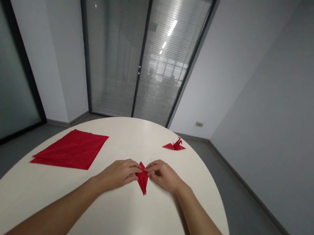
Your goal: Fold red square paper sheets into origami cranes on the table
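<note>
While looking down over a pale round worktop [119,221], hold a small red folded paper [142,179] between the left hand [121,171] and the right hand [166,175]. Have the left grip nearly closed, with fingertips over the left side of the paper and the thumb low beside its edge. Have the right grip nearly closed too, with thumb and bent fingers at the right edge. Cannot tell the firmness of either hold. Find the folded paper near the middle of the worktop, with a short point aimed away and a longer one aimed back toward the body. Cannot tell whether resting flat or slightly raised.

To the left, well apart from the hands, notice red sheets [72,150] laid flat, with corners slightly out of line. Farther off, near the far right edge, see a red paper crane [176,145] with wings spread to both sides.

Past the worktop, make out grey floor [233,175], pale walls [292,113] and a small socket [199,124] low down. Straight ahead, face glass panels [119,50] in a dark frame [147,22], with blinds [158,110] and bright strips of light [172,28] on the right side.
</note>
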Demonstrator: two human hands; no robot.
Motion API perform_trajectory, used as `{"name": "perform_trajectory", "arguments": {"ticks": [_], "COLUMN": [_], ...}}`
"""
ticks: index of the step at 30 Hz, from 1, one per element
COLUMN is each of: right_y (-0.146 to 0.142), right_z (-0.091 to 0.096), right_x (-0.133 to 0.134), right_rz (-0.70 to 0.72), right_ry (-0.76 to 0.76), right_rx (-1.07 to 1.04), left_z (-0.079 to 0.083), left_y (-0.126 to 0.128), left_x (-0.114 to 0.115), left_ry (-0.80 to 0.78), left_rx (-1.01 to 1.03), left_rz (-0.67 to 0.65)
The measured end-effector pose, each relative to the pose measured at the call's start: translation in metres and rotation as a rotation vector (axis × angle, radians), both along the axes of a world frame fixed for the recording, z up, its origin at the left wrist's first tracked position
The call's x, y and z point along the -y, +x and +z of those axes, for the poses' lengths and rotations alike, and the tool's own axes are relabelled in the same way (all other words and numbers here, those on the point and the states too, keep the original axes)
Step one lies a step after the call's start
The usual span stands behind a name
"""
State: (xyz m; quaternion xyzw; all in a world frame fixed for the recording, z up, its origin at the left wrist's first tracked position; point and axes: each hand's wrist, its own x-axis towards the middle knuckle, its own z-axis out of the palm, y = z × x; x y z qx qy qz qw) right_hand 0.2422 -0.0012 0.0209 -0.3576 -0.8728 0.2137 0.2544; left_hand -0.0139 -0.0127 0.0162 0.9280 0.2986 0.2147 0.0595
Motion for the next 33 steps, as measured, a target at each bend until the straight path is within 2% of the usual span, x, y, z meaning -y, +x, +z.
{"name": "perform_trajectory", "arguments": {"ticks": [6,14,19,23,28,33], "right_y": [-0.005,-0.004,-0.003,-0.006,-0.008,-0.01], "right_z": [0.004,0.006,0.002,0.002,0.01,0.015], "right_x": [0.002,0.004,0.005,0.006,0.008,0.011], "right_rz": [-0.004,-0.031,-0.049,-0.043,0.037,0.053], "right_ry": [0.001,-0.05,-0.077,-0.051,0.041,0.079], "right_rx": [-0.004,-0.03,-0.024,-0.044,-0.061,-0.07], "left_z": [-0.001,-0.005,-0.004,-0.007,-0.012,-0.012], "left_y": [-0.001,0.004,0.006,0.01,0.015,0.017], "left_x": [0.0,0.0,0.0,-0.002,-0.007,-0.008], "left_ry": [-0.049,-0.088,-0.133,-0.254,-0.409,-0.5], "left_rx": [0.029,0.1,0.181,0.327,0.55,0.648], "left_rz": [0.013,0.144,0.304,0.399,0.375,0.34]}}
